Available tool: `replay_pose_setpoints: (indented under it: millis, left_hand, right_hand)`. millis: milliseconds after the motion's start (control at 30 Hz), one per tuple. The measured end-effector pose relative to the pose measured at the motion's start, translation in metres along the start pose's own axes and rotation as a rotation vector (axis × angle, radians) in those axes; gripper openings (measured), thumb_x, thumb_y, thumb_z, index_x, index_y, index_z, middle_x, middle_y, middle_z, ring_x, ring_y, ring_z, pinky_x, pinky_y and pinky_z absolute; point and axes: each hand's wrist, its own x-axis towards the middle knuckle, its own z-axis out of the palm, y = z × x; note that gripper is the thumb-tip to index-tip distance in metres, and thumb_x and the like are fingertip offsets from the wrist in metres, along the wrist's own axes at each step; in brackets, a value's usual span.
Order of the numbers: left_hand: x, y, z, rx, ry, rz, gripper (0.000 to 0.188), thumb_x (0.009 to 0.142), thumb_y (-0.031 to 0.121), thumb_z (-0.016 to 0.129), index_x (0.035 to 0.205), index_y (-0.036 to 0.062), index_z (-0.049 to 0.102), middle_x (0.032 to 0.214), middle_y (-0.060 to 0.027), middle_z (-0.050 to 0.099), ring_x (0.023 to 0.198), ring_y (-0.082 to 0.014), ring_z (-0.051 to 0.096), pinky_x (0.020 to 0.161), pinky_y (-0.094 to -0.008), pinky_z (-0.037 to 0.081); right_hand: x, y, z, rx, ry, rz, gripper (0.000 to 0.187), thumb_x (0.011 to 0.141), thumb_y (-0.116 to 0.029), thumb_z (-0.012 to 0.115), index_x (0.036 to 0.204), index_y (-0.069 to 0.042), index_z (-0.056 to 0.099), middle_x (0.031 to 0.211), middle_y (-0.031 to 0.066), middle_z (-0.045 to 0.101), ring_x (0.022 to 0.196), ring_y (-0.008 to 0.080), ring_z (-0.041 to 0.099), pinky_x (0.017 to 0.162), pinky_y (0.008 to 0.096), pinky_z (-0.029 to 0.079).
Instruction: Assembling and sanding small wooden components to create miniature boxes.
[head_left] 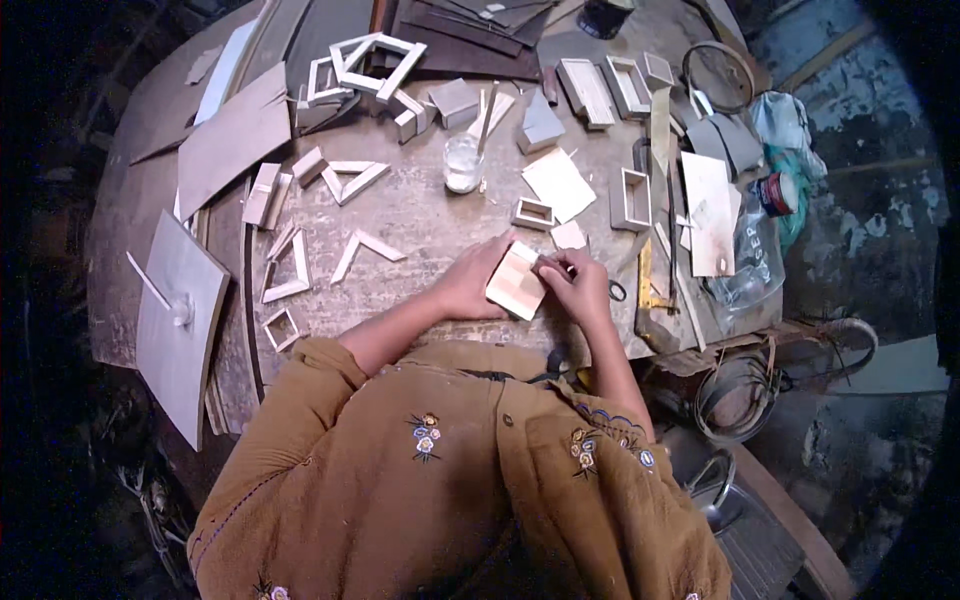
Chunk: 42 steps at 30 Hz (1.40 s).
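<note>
My left hand [470,284] grips a small wooden box-like block [516,282] by its left side, near the front of the bench. Pale and pinkish bands run across the face of the block, which is tilted up toward me. At its right edge, the fingers of my right hand [580,290] are pinched together, with a small dark thing partly showing between them that I cannot make out. Just beyond the block lie a small open wooden frame [532,214] and a pale square of thin wood [569,235].
A glass jar of white paste [462,165] with a stick stands mid-bench. Wooden frames [355,180] and open boxes [630,198] lie around it. At right are a yellow-handled tool [645,275], scissors [616,290] and a plastic bag [750,270]. A board [180,320] overhangs the left edge.
</note>
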Motion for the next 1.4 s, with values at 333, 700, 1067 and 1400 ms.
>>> replay_pose_setpoints:
  millis: [333,700,1067,1400]
  left_hand:
    - [-0.023,-0.001,0.001,-0.519,-0.028,-0.306,0.067,0.064,0.013,0.083,0.123,0.0001,0.055,0.109,-0.0105,0.067,0.1,-0.017,0.064,0.091,-0.0321,0.051]
    - [-0.006,0.005,0.016,-0.8,-0.095,-0.375,0.065,0.065,0.006,0.083,0.122,0.0013,0.052,0.115,-0.0081,0.064,0.111,-0.0171,0.059,0.097,-0.0322,0.046]
    - [0.02,0.074,-0.035,-1.727,0.16,-0.418,0.037,0.085,0.013,0.05,0.118,-0.0028,0.051,0.116,-0.0159,0.062,0.105,-0.029,0.063,0.099,-0.0425,0.048]
    - [0.014,0.106,-0.042,-1.309,0.353,-0.491,0.041,0.096,0.045,0.049,0.093,0.0061,0.06,0.083,-0.0056,0.062,0.075,-0.0161,0.061,0.072,-0.0339,0.05]
  right_hand:
    - [-0.037,0.013,0.008,0.332,0.069,0.173,0.021,0.077,-0.018,0.076,0.089,-0.002,0.069,0.075,0.0043,0.064,0.07,0.0115,0.057,0.068,0.0267,0.047]
    - [-0.051,-0.012,0.003,0.123,0.055,0.178,0.032,0.091,-0.027,0.059,0.117,-0.01,0.055,0.087,0.0229,0.067,0.082,0.042,0.066,0.071,0.0436,0.052]
    - [-0.054,-0.103,-0.04,0.167,0.141,-0.069,0.034,0.093,-0.017,0.054,0.125,-0.01,0.047,0.099,0.0234,0.064,0.089,0.0441,0.063,0.075,0.0483,0.049]
    - [-0.046,-0.115,-0.059,0.13,0.255,-0.072,0.03,0.092,-0.018,0.055,0.121,-0.01,0.051,0.097,0.0214,0.066,0.086,0.043,0.064,0.073,0.0473,0.051]
